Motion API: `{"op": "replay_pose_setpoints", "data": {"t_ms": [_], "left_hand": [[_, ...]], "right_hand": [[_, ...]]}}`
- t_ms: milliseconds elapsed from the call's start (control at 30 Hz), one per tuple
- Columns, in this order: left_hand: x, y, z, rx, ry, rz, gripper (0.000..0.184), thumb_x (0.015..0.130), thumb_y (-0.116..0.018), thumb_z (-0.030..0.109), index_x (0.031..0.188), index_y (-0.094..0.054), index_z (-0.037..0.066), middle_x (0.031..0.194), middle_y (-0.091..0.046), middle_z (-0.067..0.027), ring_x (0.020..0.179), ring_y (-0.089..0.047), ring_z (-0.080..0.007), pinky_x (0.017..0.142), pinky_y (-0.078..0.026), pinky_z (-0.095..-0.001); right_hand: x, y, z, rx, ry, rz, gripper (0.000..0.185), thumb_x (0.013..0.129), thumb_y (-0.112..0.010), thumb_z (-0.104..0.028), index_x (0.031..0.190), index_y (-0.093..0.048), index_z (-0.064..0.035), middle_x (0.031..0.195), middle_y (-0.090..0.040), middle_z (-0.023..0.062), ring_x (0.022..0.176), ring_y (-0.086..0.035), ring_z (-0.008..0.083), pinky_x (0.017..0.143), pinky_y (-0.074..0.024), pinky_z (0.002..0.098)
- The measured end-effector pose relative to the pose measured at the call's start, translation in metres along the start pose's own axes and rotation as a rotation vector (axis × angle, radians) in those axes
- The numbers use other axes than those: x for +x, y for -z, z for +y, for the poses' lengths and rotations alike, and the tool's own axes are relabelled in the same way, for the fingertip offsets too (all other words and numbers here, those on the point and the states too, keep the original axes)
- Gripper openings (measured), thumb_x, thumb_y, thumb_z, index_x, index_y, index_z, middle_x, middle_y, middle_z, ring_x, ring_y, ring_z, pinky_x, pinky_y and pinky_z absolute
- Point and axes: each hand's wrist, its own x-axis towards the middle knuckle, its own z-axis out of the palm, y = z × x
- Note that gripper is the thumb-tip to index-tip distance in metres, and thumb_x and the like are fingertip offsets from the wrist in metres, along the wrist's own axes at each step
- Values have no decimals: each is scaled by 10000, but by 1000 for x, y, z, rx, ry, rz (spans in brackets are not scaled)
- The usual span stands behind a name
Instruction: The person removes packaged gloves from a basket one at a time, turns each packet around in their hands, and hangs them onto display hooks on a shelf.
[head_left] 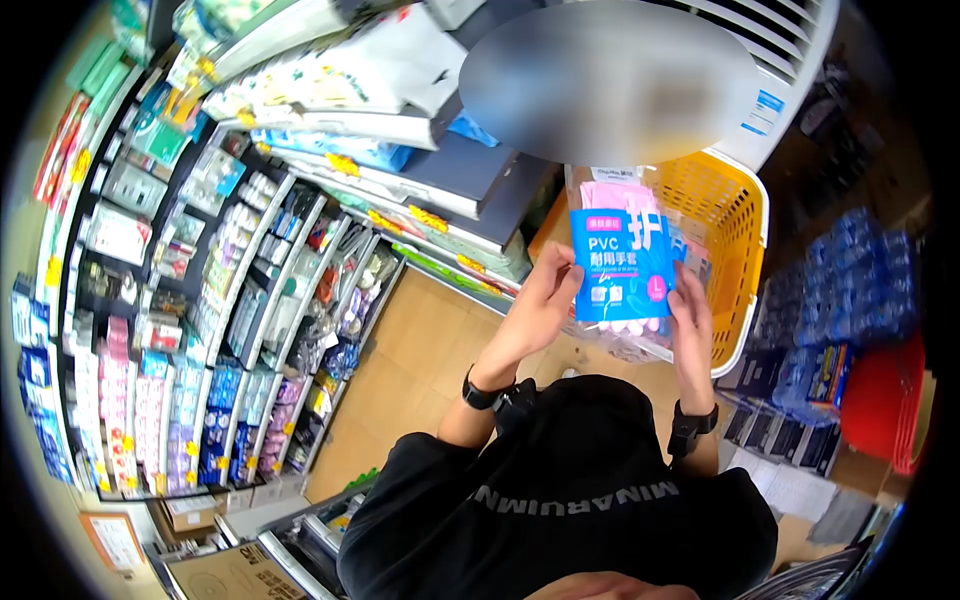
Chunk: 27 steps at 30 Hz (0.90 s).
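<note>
A clear bag of pink PVC gloves (pixel 622 262) with a blue label is held upright in front of my chest, its printed face toward me. My left hand (pixel 545 290) pinches the bag's left edge between thumb and fingers. At the opposite edge, my right hand (pixel 692 325) grips the lower right side, its fingers partly behind the bag. Just beyond the gloves is a yellow basket (pixel 735 240) with a white rim. Some packaged items show inside it, partly covered by the bag.
Curved shelves of packaged goods (pixel 215 340) fill the left. A nearer shelf unit (pixel 440 180) reaches toward the basket. Wrapped bottles (pixel 850 280) and red stacked tubs (pixel 885 405) stand at right. A cardboard box (pixel 235 575) lies at lower left. A blurred oval hides part of the top.
</note>
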Motion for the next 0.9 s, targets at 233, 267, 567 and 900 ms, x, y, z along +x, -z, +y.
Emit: {"op": "replay_pose_setpoints", "data": {"t_ms": [233,267,567,900], "left_hand": [[-73,35,-2,-123,-43,200,60,1044,-465,39,1103,-459,31,1055,-564,-49,995,-545,-102,889,-458,-284],[-83,42,-1,-106,-24,219,68,1040,-475,37,1108,-469,29,1067,-571,-50,1018,-552,-104,908,-459,-289],[-177,86,19,-78,107,589,166,1017,-563,81,1167,-556,13,1036,-639,-27,960,-601,-84,881,-481,-265],[-280,130,27,-7,98,1002,284,1010,-586,108,1277,-557,15,1019,-654,-25,833,-588,-48,717,-471,-220]], "right_hand": [[-2,-55,3,-28,0,-304,325,1005,-518,-67,1319,-515,18,1247,-608,90,1154,-560,154,1015,-417,301],[-1,-62,2,-36,-9,-339,325,1005,-518,-67,1319,-515,18,1247,-608,90,1154,-560,154,1015,-417,301],[-9,-147,13,-28,-26,-705,368,958,-571,23,1312,-470,25,1194,-618,112,1090,-580,154,955,-446,300],[-46,-268,37,22,-224,-1063,444,945,-588,26,1351,-408,18,1176,-633,136,1062,-602,156,940,-476,312]]}}
